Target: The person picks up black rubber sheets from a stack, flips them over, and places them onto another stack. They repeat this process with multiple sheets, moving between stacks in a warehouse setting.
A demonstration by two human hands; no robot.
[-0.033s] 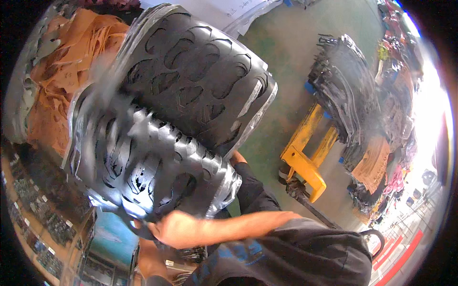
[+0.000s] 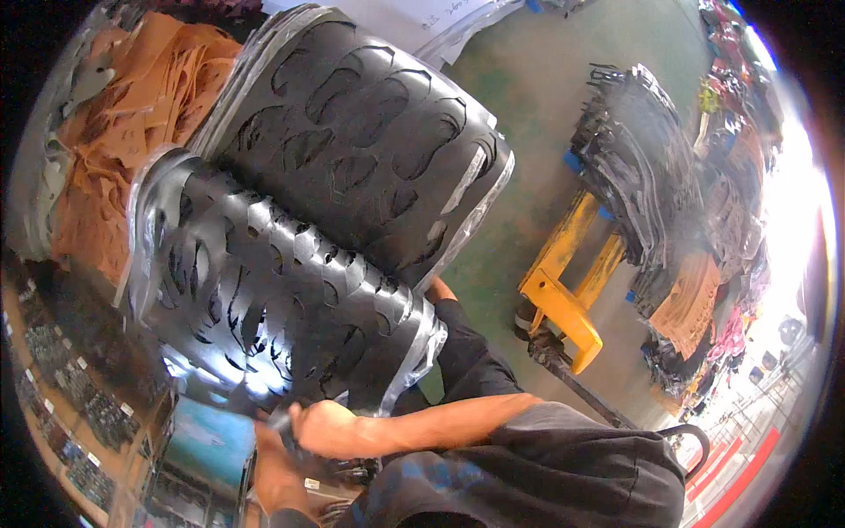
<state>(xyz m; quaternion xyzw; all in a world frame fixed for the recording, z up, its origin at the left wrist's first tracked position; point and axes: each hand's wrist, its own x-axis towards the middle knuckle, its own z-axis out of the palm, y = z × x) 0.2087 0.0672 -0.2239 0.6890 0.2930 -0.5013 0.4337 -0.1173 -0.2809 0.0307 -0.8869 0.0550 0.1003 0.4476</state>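
Black sheet [image 2: 297, 297] judged bendy, slippery; edges best gripped. Right hand [image 2: 326, 429] was clenched; left hand's [image 2: 273, 458] grip couldn't be told.

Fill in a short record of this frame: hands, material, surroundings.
Left hand: close beside the right hand; grip unclear
Right hand: by the near edge of the black sheets; grip too blurred to tell
Material: black sheets with cut-out openings, the nearer part curved and shiny
Left side: orange-brown sheets, heaped
Right side: yellow pallet jack, dark stack beyond
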